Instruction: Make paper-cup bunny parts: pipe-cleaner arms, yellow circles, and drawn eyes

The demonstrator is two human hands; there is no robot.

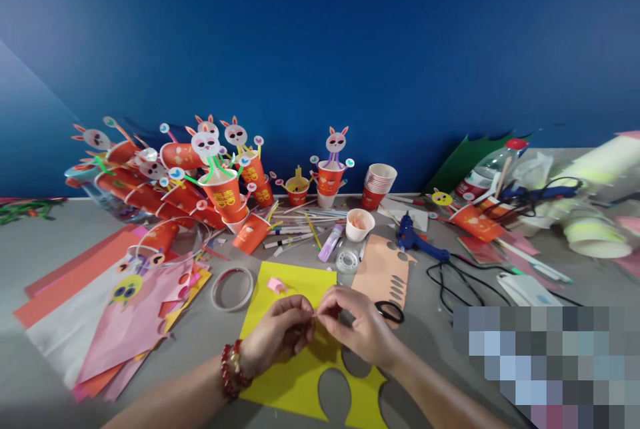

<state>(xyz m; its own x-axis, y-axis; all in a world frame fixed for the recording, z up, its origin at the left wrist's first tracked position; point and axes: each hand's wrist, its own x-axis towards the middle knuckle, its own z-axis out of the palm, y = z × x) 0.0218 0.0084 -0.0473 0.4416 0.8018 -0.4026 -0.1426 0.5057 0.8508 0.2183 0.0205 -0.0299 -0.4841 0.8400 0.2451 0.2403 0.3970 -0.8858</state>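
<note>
My left hand [290, 326], with a red bead bracelet [231, 370] at its wrist, pinches with closed fingertips. The fingers of my right hand [353, 319] are pinched too, and the fingertips of both hands meet. A tiny pale pink bit seems to be between them, too small to name. Both hands are over a yellow sheet [280, 376] with rounded cut-outs. A small pink piece [277, 284] rests on that sheet, just beyond my left hand. Beside my right hand shows a black scissors handle [390, 311]; the rest is partly hidden.
Decorated red paper cups [220, 192] with rabbit faces crowd the back left. Coloured paper sheets [120, 322] and a tape roll [233, 289] lie left. Rightward are a peach sheet [380, 269], a blue glue gun [415, 239] with its cord, and a cup stack [379, 186].
</note>
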